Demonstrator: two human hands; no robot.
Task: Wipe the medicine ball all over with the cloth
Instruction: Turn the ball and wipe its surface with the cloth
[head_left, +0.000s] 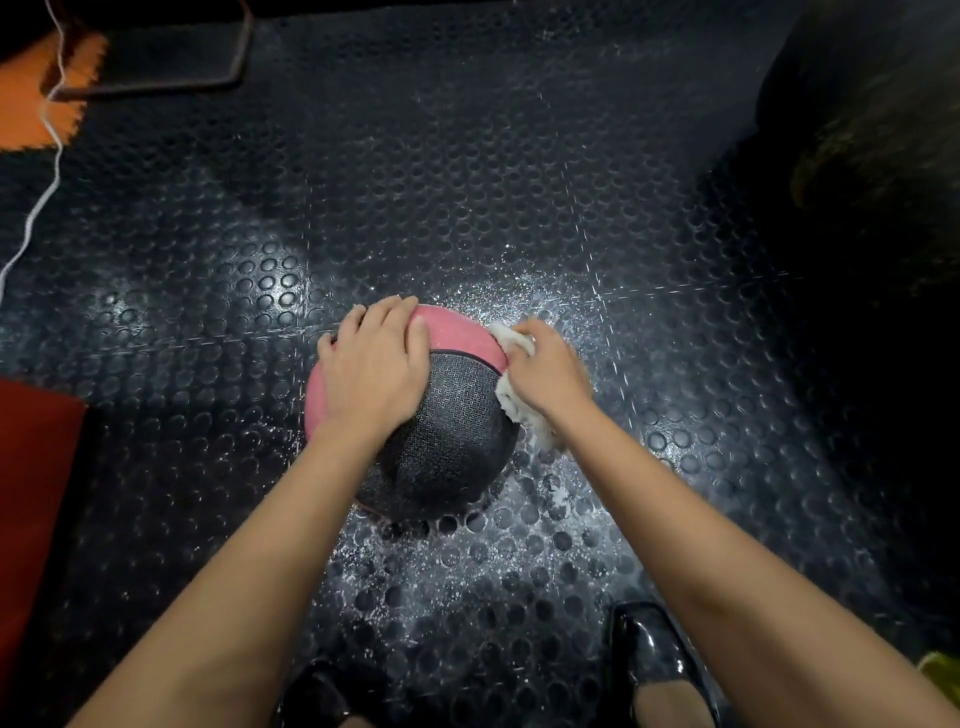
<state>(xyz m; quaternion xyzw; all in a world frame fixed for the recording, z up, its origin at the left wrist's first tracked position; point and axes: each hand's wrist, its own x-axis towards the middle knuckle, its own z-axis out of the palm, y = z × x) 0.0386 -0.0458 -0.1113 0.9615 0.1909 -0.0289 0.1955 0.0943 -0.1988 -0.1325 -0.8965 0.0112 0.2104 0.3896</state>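
A pink and black medicine ball (447, 431) sits on the studded black rubber floor in the middle of the view. My left hand (376, 364) lies flat on its top left, fingers spread over the pink panel. My right hand (545, 371) grips a white fluffy cloth (519, 410) and presses it against the ball's right side. Part of the cloth hangs down below my wrist. The ball's far side and underside are hidden.
The floor (467, 182) around the ball is speckled with white dust. A white cord (44, 171) runs down the far left past an orange mat (31, 114). A red object (36, 493) sits at the left edge, a large dark shape (878, 130) at right. My black shoes (654, 660) are below.
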